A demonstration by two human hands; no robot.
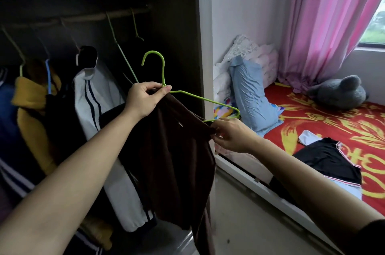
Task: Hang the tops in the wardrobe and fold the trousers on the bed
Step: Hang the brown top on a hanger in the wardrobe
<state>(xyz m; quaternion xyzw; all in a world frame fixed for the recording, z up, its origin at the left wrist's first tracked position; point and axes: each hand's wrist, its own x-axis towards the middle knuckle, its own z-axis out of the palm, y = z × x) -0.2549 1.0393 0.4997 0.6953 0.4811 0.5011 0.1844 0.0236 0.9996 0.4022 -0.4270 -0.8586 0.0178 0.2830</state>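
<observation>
Nearest of all, the left hand (pixel 145 98) pinches the neck of a green hanger (pixel 200 99) together with the collar of a dark brown top (pixel 173 154), thumb and fingers closed on both. The right hand (pixel 231 136) pinches the top's shoulder fabric just beside the hanger's far end, which shows as bare wire outside the garment. The top looks soft and limp. It droops in long folds below the hands, with one side gathered at the hanger's neck and the other not yet drawn over the wire. I judge this top half mounted and not yet hung. Just beyond it the wardrobe (pixel 183 15) stands open. Its rail (pixel 93 17) already carries several garments, among them a white striped jacket (pixel 91 96) and a yellow hoodie (pixel 29 96), with bare hangers (pixel 123 54) towards the right end. Farther off, on the bed (pixel 333 121), a black garment (pixel 329 161) with pale trim lies spread and unfolded; whether it is trousers I cannot tell. Hanging seems well along, then, while the folding looks not yet started.
</observation>
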